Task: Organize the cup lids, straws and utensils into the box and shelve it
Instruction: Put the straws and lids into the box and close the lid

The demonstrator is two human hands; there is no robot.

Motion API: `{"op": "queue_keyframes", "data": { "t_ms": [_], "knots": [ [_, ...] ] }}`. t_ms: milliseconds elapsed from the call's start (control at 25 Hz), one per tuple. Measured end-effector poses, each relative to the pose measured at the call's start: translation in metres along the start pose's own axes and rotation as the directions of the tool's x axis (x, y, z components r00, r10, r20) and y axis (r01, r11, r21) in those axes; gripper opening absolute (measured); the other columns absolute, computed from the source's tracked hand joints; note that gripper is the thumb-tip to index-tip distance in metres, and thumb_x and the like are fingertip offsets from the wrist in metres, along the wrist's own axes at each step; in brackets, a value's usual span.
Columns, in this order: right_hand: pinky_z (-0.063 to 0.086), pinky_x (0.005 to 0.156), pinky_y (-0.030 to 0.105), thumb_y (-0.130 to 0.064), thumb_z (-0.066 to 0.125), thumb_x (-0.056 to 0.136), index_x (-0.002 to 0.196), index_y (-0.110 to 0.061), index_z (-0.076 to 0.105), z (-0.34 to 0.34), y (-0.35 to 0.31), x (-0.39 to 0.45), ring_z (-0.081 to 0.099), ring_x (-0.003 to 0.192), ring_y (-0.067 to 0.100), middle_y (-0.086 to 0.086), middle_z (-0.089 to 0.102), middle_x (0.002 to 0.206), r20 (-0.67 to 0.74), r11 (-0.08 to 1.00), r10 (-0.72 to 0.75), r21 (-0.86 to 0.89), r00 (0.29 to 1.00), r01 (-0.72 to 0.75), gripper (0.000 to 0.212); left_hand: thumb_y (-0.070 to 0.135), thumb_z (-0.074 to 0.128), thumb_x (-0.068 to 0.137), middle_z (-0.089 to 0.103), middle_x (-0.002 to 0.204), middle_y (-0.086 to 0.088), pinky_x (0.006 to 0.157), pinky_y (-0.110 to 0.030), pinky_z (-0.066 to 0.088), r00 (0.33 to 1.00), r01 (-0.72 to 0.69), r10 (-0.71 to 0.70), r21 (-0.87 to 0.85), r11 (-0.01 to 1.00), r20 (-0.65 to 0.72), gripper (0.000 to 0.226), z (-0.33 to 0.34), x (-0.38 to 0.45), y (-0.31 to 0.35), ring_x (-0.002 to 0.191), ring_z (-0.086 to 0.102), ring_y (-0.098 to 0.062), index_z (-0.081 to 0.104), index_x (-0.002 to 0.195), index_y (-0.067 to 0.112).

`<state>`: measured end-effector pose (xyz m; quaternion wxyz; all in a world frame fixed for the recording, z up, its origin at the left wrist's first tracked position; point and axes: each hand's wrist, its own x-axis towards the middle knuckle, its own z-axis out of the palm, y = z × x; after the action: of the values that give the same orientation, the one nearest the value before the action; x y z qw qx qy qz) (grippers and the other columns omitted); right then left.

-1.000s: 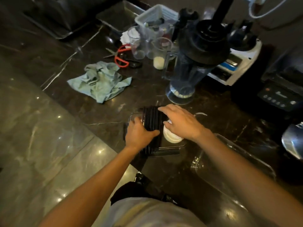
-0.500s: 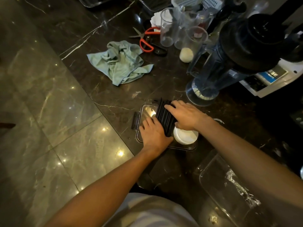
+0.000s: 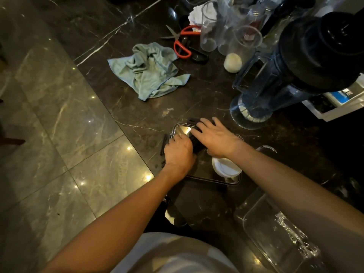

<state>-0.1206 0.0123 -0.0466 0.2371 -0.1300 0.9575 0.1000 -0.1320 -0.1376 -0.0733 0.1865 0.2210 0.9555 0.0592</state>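
A clear plastic box (image 3: 214, 180) sits on the dark marble counter near its front edge. A bundle of black straws (image 3: 194, 141) lies across the box. My left hand (image 3: 178, 151) has its fingers curled around the near end of the bundle. My right hand (image 3: 214, 137) lies flat over the straws with fingers spread, pressing them down. A stack of white cup lids (image 3: 225, 167) rests inside the box at its near right corner. Most of the straws are hidden under my hands.
A crumpled teal cloth (image 3: 151, 70) lies behind the box. Red-handled scissors (image 3: 182, 43), clear measuring cups (image 3: 232, 34) and a dark blender jug (image 3: 275, 79) crowd the back right. A second clear container (image 3: 275, 235) sits at the near right. The tiled floor is to the left.
Both hands have shifted along the straw bundle; my right hand has moved off the white lids, which are now uncovered. The camera has tilted down and moved closer.
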Motion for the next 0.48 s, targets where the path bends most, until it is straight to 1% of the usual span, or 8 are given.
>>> {"op": "queue_keyframes", "data": {
  "t_ms": [80,120,240,360,400,480],
  "knots": [
    [0.024,0.118,0.057,-0.012,0.07,0.082,0.14,-0.014,0.048,0.0,-0.007,0.004,0.039,0.136,0.036,0.016,0.047,0.14,-0.036,1.0,0.016,-0.012,0.999,-0.016,0.062,0.036,0.074,0.09,0.065,0.124,-0.016,0.082,-0.042,0.056,1.0,-0.011,0.011,-0.014,1.0,0.022,0.054,-0.003,0.004,-0.005,0.112,0.066,-0.032,0.055,0.129,0.004],
    [0.025,0.118,0.055,-0.011,0.068,0.083,0.136,-0.013,0.051,-0.001,-0.01,0.005,0.043,0.131,0.035,0.015,0.049,0.136,-0.055,1.0,0.028,-0.011,0.998,-0.029,0.055,0.033,0.072,0.09,0.066,0.122,-0.015,0.08,-0.042,0.055,0.999,-0.021,0.022,-0.024,0.999,0.03,0.048,-0.004,0.005,-0.008,0.111,0.067,-0.032,0.057,0.126,0.005],
    [0.028,0.115,0.051,-0.014,0.065,0.085,0.124,-0.014,0.058,-0.002,-0.014,0.01,0.047,0.123,0.032,0.012,0.052,0.13,-0.088,1.0,0.024,-0.014,0.996,-0.025,0.039,0.033,0.07,0.091,0.069,0.117,-0.013,0.078,-0.041,0.053,0.997,-0.061,0.063,-0.049,0.997,0.051,0.038,-0.007,0.01,-0.016,0.106,0.068,-0.031,0.063,0.119,0.008],
    [0.033,0.109,0.046,-0.016,0.063,0.086,0.12,-0.015,0.058,-0.003,-0.016,0.008,0.053,0.116,0.028,0.007,0.061,0.122,-0.082,1.0,0.025,0.013,0.996,-0.024,0.034,0.039,0.069,0.09,0.069,0.117,-0.011,0.078,-0.038,0.052,0.993,-0.086,0.09,-0.043,0.995,0.081,0.041,-0.011,0.012,-0.018,0.106,0.068,-0.029,0.064,0.119,0.01],
    [0.035,0.106,0.044,-0.015,0.063,0.086,0.12,-0.016,0.056,-0.004,-0.016,0.006,0.056,0.114,0.028,0.006,0.064,0.119,-0.089,0.998,0.043,0.044,0.995,-0.04,0.035,0.041,0.068,0.09,0.068,0.116,-0.01,0.078,-0.038,0.052,0.992,-0.099,0.102,-0.041,0.994,0.079,0.042,-0.013,0.012,-0.018,0.105,0.069,-0.029,0.063,0.12,0.011],
    [0.039,0.097,0.042,-0.015,0.064,0.086,0.121,-0.017,0.054,-0.007,-0.016,-0.001,0.06,0.11,0.028,0.006,0.067,0.113,-0.086,0.988,0.093,0.132,0.992,-0.081,0.037,0.043,0.066,0.091,0.069,0.111,-0.008,0.073,-0.036,0.048,0.989,-0.135,0.137,-0.034,0.99,0.063,0.042,-0.018,0.011,-0.018,0.1,0.07,-0.027,0.061,0.121,0.013]
  ]
}}
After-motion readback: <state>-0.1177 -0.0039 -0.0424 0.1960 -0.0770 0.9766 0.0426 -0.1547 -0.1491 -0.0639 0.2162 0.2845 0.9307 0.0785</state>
